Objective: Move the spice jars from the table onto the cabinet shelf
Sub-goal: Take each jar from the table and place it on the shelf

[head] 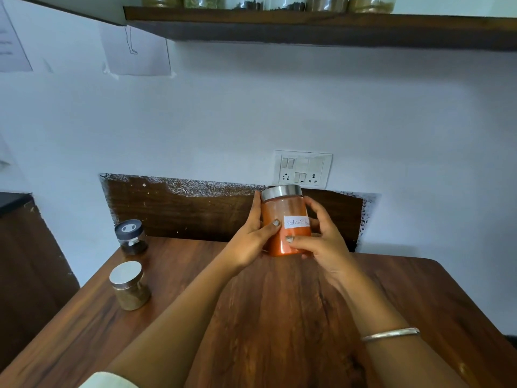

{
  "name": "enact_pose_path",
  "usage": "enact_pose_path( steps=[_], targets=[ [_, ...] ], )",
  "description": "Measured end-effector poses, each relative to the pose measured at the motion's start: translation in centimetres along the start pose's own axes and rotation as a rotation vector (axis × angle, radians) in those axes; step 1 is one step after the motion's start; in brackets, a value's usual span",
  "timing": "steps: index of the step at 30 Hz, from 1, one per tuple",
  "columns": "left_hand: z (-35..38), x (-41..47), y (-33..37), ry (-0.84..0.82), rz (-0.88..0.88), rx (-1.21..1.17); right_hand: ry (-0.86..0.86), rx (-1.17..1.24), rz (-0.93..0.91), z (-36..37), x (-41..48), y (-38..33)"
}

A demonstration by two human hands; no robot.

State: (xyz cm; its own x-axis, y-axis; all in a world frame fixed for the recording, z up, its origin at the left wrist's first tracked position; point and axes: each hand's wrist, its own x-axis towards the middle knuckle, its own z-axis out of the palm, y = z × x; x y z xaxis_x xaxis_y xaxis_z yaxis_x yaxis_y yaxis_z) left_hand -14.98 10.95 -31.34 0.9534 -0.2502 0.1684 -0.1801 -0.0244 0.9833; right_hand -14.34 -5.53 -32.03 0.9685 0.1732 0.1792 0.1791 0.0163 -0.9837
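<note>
I hold the red jar (279,208) in both hands at the far edge of the bench (279,317), right of its middle. My left hand (251,236) grasps the jar's left side: the palm lies against the glass, the thumb crosses the front just left of the white label (296,222), and the fingers run up behind toward the steel lid (282,191). My right hand (321,242) grasps the right side lower down, with its thumb laid across the lower front under the label and its fingers curled round the far side. One finger stands higher, near the jar's shoulder. The jar is upright, tipped a little to the left. Its base is low at the bench's far edge, but I cannot tell whether it touches the wood.

Both my forearms reach forward over the bench and draw together at the jar. A thin bangle (390,334) sits on my right forearm, and a pale sleeve (109,380) shows at the bottom edge on my left.

Two more jars stand near the bench's left edge, well apart from my hands: a black-lid jar (131,236) at the far left corner and a silver-lid jar (129,287) nearer to me. Above, the shelf (307,26) carries a row of jars (251,2). A socket plate (303,169) is on the wall just behind the red jar.
</note>
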Motion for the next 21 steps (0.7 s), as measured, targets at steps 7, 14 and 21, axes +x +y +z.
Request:
enact_pose_path(
  steps=[7,14,21],
  targets=[
    [-0.5,-0.3,-0.2,-0.002,0.066,-0.022,-0.104,0.01,0.094,-0.7,-0.3,-0.1],
    [-0.6,-0.9,0.1,-0.048,0.046,0.081,-0.083,-0.02,0.061,-0.4,-0.6,0.0],
    [-1.0,-1.5,-0.1,-0.142,-0.044,0.355,-0.019,-0.088,-0.003,-0.5,-0.7,0.1]
  ],
)
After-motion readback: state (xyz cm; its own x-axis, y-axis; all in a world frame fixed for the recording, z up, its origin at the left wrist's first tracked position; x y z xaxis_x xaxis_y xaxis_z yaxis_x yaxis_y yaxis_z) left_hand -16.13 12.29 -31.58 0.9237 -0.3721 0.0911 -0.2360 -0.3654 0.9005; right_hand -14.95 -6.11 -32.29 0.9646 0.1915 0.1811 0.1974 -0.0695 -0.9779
